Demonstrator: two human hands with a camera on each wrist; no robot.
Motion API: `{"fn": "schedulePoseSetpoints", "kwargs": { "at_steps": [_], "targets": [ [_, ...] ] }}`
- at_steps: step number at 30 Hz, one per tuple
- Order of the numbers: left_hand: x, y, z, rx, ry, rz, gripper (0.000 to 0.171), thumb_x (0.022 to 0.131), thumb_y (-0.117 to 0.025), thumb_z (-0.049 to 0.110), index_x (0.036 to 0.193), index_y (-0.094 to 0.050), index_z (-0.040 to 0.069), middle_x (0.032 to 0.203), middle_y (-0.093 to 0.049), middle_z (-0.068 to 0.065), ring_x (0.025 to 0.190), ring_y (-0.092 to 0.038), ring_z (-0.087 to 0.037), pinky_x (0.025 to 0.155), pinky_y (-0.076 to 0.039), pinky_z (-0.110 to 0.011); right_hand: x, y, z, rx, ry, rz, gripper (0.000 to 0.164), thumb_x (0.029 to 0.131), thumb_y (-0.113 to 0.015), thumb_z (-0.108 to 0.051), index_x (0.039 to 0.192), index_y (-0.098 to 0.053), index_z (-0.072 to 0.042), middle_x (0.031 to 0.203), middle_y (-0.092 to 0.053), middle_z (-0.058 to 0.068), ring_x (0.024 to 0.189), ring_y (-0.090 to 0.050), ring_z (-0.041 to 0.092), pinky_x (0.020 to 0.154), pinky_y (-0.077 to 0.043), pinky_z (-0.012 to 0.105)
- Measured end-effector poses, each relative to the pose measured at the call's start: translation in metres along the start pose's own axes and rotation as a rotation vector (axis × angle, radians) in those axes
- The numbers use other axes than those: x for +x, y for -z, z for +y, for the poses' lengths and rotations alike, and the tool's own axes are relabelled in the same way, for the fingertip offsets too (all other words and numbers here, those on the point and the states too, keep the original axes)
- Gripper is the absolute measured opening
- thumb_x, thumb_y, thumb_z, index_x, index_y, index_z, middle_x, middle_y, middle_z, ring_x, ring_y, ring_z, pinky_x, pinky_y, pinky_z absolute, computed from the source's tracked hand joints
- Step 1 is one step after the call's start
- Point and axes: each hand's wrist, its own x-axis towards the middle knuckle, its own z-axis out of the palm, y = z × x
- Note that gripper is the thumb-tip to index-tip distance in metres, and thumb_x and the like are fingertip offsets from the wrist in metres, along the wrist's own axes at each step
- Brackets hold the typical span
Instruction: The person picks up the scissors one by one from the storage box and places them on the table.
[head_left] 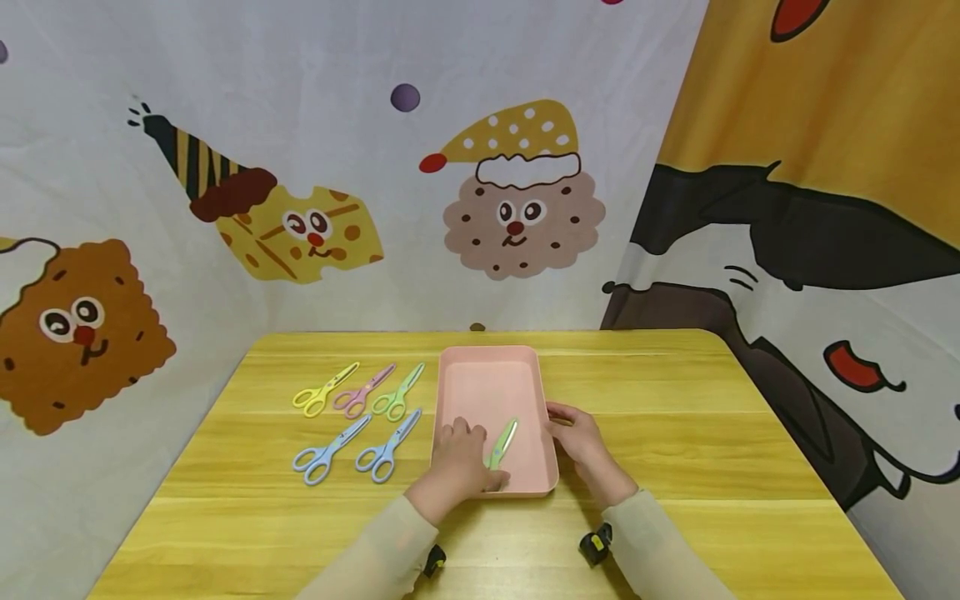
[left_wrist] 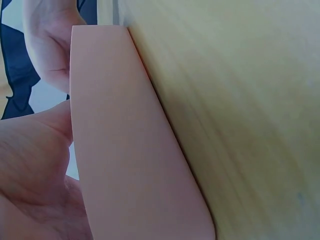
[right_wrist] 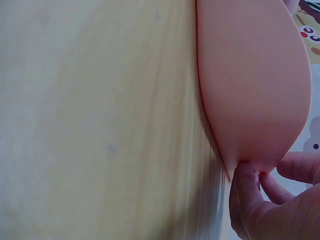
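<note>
A pink tray stands on the wooden table. Inside its near part lies a pair of green scissors, blades pointing away from me. My left hand reaches over the left wall and holds the scissors by the handle end, which the fingers and thumb mostly cover. In the left wrist view that hand is beside the tray wall, fingertips out of sight. My right hand grips the tray's right side. Bent fingers press its outer wall in the right wrist view.
Left of the tray lie yellow scissors, pink scissors, another green pair of scissors and two blue pairs, the left blue scissors and right blue scissors. A cartoon-printed curtain hangs behind the table.
</note>
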Motion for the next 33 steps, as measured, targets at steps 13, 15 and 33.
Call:
{"fn": "schedulePoseSetpoints", "kwargs": {
  "at_steps": [13, 15, 33],
  "targets": [
    [-0.0013, 0.0006, 0.0038, -0.015, 0.028, -0.035, 0.068, 0.058, -0.086, 0.047, 0.105, -0.057, 0.006, 0.096, -0.044, -0.008, 0.083, -0.041, -0.025, 0.068, -0.04, -0.034, 0.001, 0.0003, 0.0025, 0.008, 0.01, -0.008, 0.036, 0.089, -0.057, -0.002, 0.125, -0.058, 0.002, 0.123, -0.058, 0.023, 0.103, -0.06, 0.028, 0.08, -0.052, 0.029],
    [-0.0013, 0.0001, 0.0037, -0.022, 0.019, -0.026, 0.067, 0.057, -0.087, 0.045, 0.103, -0.057, 0.006, 0.095, -0.043, -0.009, 0.082, -0.041, -0.025, 0.066, -0.04, -0.034, 0.0007, 0.0005, 0.0018, 0.01, 0.006, -0.003, 0.036, 0.089, -0.057, -0.002, 0.125, -0.058, 0.001, 0.123, -0.058, 0.022, 0.103, -0.06, 0.027, 0.079, -0.052, 0.028],
    [-0.0047, 0.0029, 0.0025, -0.098, -0.007, -0.005, 0.056, 0.058, -0.089, 0.029, 0.099, -0.059, 0.007, 0.094, -0.042, -0.009, 0.08, -0.04, -0.024, 0.061, -0.036, -0.032, 0.0006, 0.0013, 0.001, 0.02, 0.002, -0.014, 0.037, 0.09, -0.056, -0.001, 0.126, -0.057, 0.002, 0.125, -0.056, 0.023, 0.104, -0.059, 0.028, 0.081, -0.052, 0.03]
  ]
}}
